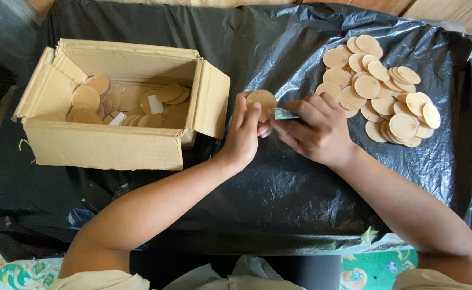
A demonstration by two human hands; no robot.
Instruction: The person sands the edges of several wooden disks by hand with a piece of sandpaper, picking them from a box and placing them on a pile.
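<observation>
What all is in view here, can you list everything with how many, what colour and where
cardboard box: one, tan, flaps open, on the left of the sheet
discs in the box: many, tan, piled loosely inside, too overlapped to count
white slips: at least two, white, among the discs in the box
black plastic sheet: one, black, crinkled, covering the work surface
pile of discs: many, pale tan, heaped on the right of the sheet
held disc: one, tan, at the centre
small metal blade: one, grey, against the held disc
patterned floor mat: green with a pale pattern, bottom edge
left hand: fingers gripping the held disc
right hand: fingers closed on the small metal blade
</observation>
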